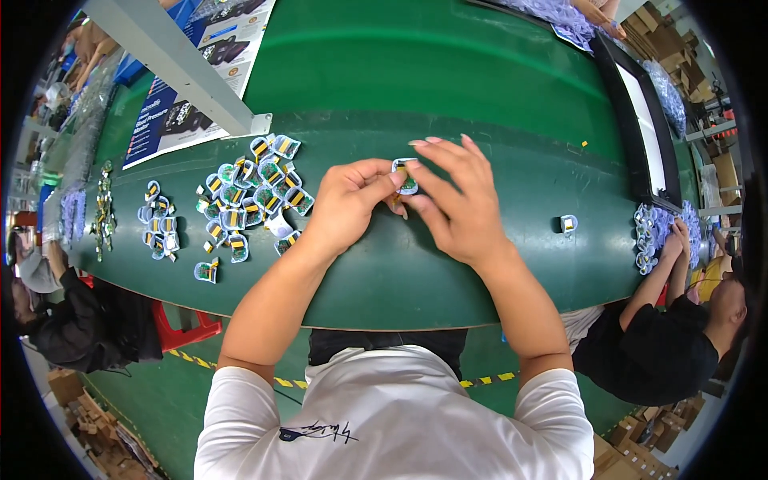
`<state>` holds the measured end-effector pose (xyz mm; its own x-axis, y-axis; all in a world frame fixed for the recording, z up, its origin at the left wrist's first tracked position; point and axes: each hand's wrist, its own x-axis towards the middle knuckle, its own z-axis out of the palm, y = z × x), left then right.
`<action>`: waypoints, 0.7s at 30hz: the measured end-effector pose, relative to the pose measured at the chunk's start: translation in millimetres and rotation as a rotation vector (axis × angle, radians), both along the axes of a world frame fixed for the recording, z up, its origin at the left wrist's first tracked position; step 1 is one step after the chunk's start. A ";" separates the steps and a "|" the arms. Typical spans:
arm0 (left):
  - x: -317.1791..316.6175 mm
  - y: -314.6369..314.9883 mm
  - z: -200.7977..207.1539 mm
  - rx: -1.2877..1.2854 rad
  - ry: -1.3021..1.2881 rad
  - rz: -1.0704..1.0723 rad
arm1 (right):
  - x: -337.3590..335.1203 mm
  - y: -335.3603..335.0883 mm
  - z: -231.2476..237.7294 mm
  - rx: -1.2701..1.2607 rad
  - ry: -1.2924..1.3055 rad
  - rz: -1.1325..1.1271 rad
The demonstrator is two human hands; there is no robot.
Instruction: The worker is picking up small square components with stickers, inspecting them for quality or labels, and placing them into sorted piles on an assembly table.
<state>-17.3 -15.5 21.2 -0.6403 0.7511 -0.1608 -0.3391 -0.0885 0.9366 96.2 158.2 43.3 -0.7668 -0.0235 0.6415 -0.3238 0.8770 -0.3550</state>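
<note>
Over the middle of the table, my left hand (pixel 349 200) pinches a small circuit board in a light-blue plastic casing (pixel 406 178) between thumb and fingers. Green board and a yellowish part show on its face. My right hand (pixel 462 200) is at its right side, index fingertip and thumb close to the piece, the other fingers stretched out and apart. Whether those fingertips touch it is hard to tell. Left of my hands lies a pile of similar cased boards (pixel 258 192), many with yellow-and-black parts. One single cased board (pixel 206 271) sits nearer the table's front edge.
A smaller group of cased boards (pixel 160 224) and a row of bare boards (pixel 104 212) lie farther left. One cased piece (pixel 568 223) is at right. A metal post (pixel 172 64) stands on the green table (pixel 448 280) by a printed poster (pixel 196 96). Co-workers sit on both sides.
</note>
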 end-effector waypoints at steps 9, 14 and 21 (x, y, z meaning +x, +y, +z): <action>6.2 1.6 -0.7 -0.067 0.051 -0.154 | -0.8 14.0 -8.2 -0.442 -0.075 0.062; 7.2 0.0 16.8 -0.180 0.509 -0.086 | 1.2 23.6 -7.7 -0.389 -0.189 0.062; 8.3 -1.9 17.0 -0.157 0.595 -0.092 | 1.3 29.4 -8.1 -0.468 -0.286 0.099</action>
<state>-9.0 -17.4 38.2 -0.5883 0.8036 0.0903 0.2449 0.0706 0.9670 97.5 187.6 35.2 -0.9207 0.1331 0.3670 -0.2301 0.5744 -0.7856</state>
